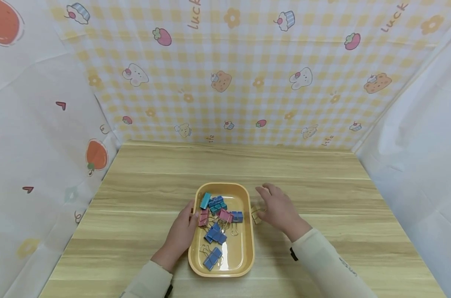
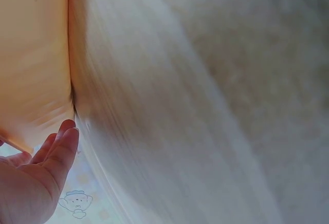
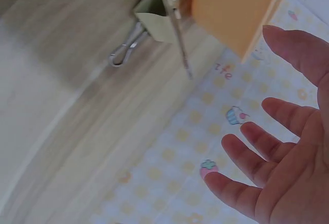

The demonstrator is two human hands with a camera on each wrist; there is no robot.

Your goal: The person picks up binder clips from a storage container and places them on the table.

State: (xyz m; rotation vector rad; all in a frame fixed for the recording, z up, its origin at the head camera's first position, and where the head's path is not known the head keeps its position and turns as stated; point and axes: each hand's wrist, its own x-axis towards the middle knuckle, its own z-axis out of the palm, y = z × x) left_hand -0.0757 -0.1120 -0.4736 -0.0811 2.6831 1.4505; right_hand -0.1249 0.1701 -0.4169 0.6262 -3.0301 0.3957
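A yellow tray [image 1: 244, 248] holds several binder clips: blue, teal and pink ones, such as a blue clip [image 1: 212, 258] near its front and a pink clip [image 1: 203, 218] at its left. My left hand [image 1: 178, 234] grips the tray's left wall, thumb at the rim and fingers along the outside, as the left wrist view shows [image 2: 36, 183]. Just right of the tray, a pale yellow-green binder clip [image 3: 157, 23] stands on the table. My right hand [image 1: 281, 211] hovers beside that clip with fingers spread and holds nothing; the head view partly hides the clip behind it.
The wood-grain table [image 1: 154, 165] extends around the tray. A checked cloth [image 1: 248, 58] with cartoon prints hangs behind it, and white cloths hang at the left [image 1: 43, 145] and right [image 1: 415, 145].
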